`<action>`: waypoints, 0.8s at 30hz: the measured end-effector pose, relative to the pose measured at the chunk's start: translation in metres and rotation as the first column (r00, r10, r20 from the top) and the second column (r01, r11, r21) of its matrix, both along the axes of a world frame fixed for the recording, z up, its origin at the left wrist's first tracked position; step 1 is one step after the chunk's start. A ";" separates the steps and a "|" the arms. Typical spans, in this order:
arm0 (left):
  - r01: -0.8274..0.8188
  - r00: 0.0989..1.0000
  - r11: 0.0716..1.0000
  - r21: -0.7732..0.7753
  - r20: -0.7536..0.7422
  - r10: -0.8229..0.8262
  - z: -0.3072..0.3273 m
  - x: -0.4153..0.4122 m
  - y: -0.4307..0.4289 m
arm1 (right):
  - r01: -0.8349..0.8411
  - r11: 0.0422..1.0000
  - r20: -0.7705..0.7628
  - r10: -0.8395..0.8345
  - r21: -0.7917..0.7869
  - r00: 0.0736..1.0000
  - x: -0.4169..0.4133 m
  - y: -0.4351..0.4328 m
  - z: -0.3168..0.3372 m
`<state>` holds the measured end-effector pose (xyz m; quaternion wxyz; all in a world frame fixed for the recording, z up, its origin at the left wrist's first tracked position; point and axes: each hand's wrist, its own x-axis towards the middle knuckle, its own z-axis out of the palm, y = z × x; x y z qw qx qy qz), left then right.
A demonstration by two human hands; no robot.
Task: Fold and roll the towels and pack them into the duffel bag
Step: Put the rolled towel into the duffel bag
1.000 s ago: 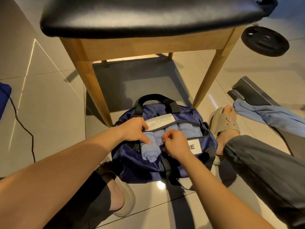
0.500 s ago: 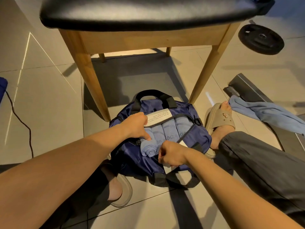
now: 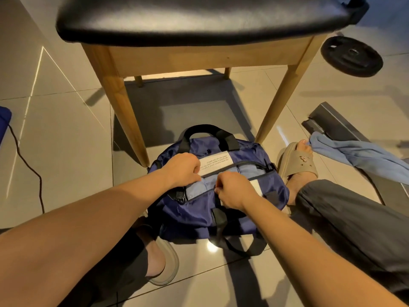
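left hand [image 3: 183, 167], right hand [image 3: 235, 191] gripping duffel bag [image 3: 194, 216]

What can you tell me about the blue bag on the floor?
The bag is dark blue, thin shiny cloth, with black handles and a white printed label. It lies on the tiled floor in front of a wooden chair. Its top is partly open, showing light blue towels inside. The left hand grips the opening's far edge; the right hand pinches the near edge.
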<state>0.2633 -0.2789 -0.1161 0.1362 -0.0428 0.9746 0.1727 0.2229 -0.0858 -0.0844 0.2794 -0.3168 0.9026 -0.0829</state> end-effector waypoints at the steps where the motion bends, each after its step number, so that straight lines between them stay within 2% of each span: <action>1: -0.008 1.000 1.000 0.009 -0.014 0.008 -0.001 0.000 -0.001 | 0.032 0.999 -0.031 -0.031 0.006 0.999 0.002 0.002 -0.009; 3: 0.005 1.000 1.000 0.006 -0.027 -0.004 0.002 0.000 0.000 | 0.082 0.996 -0.046 -0.081 0.033 0.996 0.007 0.007 -0.025; 6: -0.016 0.998 0.999 -0.031 -0.054 0.014 0.015 -0.002 0.001 | 0.182 0.983 -0.011 -0.182 -0.022 0.983 0.009 0.014 -0.030; 12: -0.265 0.949 0.964 -0.003 -0.176 0.261 0.044 -0.008 -0.005 | 0.220 0.974 0.107 -0.214 -0.050 0.971 0.004 0.024 -0.001; 14: -0.310 0.942 0.951 -0.006 -0.139 0.306 0.046 -0.009 0.001 | 0.212 0.976 0.125 -0.205 -0.041 0.971 0.003 0.027 0.000; 16: -0.280 0.960 0.959 -0.042 -0.039 0.278 0.047 -0.014 0.008 | 0.204 0.978 0.181 -0.192 -0.046 0.965 -0.003 0.029 -0.003; 18: -0.246 0.969 0.969 -0.033 -0.002 0.247 0.049 -0.024 0.012 | 0.214 0.972 0.238 -0.186 -0.100 0.953 -0.013 0.032 -0.006; 20: -0.222 0.974 0.975 0.006 -0.035 0.222 0.052 -0.039 0.016 | 0.265 0.946 0.258 -0.213 -0.186 0.942 -0.027 0.041 -0.011; 24: -0.167 0.973 0.973 0.160 -0.131 0.189 0.058 -0.078 0.046 | 0.429 0.847 0.149 -0.402 -0.314 0.903 -0.066 0.078 -0.005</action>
